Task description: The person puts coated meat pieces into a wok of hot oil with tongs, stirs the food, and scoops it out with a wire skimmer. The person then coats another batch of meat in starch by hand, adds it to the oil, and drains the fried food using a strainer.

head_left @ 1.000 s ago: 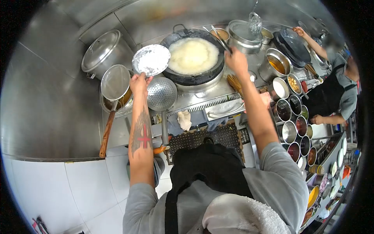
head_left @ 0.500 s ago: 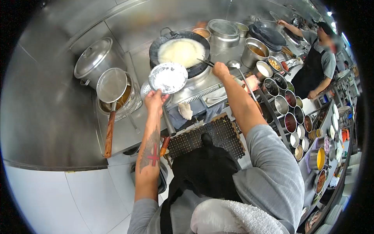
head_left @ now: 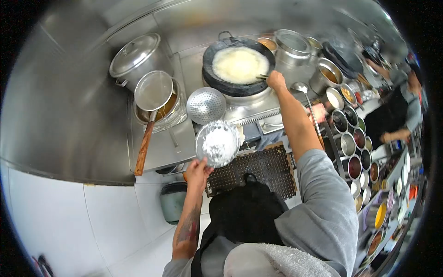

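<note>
A round metal bowl (head_left: pixel 203 150) with white powder over its inside is gripped at the near rim by my left hand (head_left: pixel 197 175). It is held over the front edge of the stove, below the perforated ladle (head_left: pixel 206 106). My right hand (head_left: pixel 277 81) is closed around dark chopsticks (head_left: pixel 262 76) at the right rim of the black wok (head_left: pixel 213 82). Pale, foaming liquid (head_left: pixel 240 64) fills the middle of the wok. The chopstick tips are hard to make out.
Left of the wok, a wooden-handled strainer (head_left: pixel 153 90) rests over a pot, before a lidded stockpot (head_left: pixel 138 57). A ladle (head_left: pixel 302 87) lies right of my arm, near several ingredient containers (head_left: pixel 354 166). A co-worker (head_left: pixel 392 108) stands at the far right.
My left hand has drawn the bowl back from the wok towards my body, uncovering the perforated ladle. My right hand stays by the wok rim with the chopsticks. The whole view has shifted.
</note>
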The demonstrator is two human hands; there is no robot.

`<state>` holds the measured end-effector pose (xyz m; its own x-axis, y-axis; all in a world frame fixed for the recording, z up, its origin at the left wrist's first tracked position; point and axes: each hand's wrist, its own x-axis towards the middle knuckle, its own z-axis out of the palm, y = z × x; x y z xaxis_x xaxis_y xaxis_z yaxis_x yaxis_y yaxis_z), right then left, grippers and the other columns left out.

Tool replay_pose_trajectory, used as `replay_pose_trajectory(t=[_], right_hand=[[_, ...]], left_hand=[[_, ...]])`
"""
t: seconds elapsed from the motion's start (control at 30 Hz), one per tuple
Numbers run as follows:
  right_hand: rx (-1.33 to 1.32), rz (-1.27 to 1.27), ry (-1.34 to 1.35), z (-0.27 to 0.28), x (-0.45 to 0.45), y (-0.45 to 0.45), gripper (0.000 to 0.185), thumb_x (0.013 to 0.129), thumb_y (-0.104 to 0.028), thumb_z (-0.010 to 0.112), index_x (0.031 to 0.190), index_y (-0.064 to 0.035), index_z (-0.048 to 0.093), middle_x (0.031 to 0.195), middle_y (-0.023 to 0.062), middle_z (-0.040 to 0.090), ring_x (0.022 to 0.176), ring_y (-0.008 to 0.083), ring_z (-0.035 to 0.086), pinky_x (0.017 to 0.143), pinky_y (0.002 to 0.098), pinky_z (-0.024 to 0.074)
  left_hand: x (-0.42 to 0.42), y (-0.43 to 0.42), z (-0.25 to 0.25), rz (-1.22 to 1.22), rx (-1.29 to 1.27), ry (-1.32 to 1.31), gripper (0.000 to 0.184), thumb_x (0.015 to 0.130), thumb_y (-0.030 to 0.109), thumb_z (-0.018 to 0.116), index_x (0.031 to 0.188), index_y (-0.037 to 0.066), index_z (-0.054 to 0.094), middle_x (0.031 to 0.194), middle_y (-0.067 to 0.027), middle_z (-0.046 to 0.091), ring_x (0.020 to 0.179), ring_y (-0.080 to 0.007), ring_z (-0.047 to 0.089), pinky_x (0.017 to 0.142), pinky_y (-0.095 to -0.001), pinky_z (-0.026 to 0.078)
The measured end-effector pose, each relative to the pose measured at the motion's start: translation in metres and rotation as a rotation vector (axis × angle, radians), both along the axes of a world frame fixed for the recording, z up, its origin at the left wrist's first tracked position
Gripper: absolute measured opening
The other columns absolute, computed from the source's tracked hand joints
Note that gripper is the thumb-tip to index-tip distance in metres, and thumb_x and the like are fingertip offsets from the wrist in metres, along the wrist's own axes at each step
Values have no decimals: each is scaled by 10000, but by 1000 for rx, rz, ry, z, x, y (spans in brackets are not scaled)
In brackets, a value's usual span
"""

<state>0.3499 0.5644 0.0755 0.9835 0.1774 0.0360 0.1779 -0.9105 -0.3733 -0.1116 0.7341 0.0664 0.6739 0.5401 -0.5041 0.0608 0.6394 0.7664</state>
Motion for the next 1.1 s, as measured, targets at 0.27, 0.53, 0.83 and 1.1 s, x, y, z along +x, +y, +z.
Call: replay_pose_trajectory(t=[0.27,0.53,0.83,1.1], right_hand=[[37,150,-122,26,-2,-23,329,801,-283,584,906,21,654,934,289,604,920,411,594,801,459,474],[18,83,-315,-5,-45,-68,220,846,-170,509,951,-15,624,866,261,625,856,422,598,755,485,470],[578,189,282,22,-268,19,299,858,-311,551,757,-44,641,643,61,572,567,130,496,506,276,414],[393,543,855,-56,-535,179,165,813,-173,560,804,-27,637,723,83,664,560,180,573,524,307,457]], left_hand=[[-65,-27,-2,156,22,16,142,869,122,603,770,85,508,775,-37,613,652,-116,589,585,-258,522],[-120,-2,-21,80,20,-66,133,876,123,591,773,92,514,785,-30,617,647,-118,597,594,-258,521],[-267,49,-36,145,-26,-14,165,877,137,594,750,97,496,755,-27,605,642,-112,589,598,-271,517],[-417,61,-66,453,-31,98,144,858,125,613,773,86,503,740,-35,589,628,-132,577,578,-273,513]])
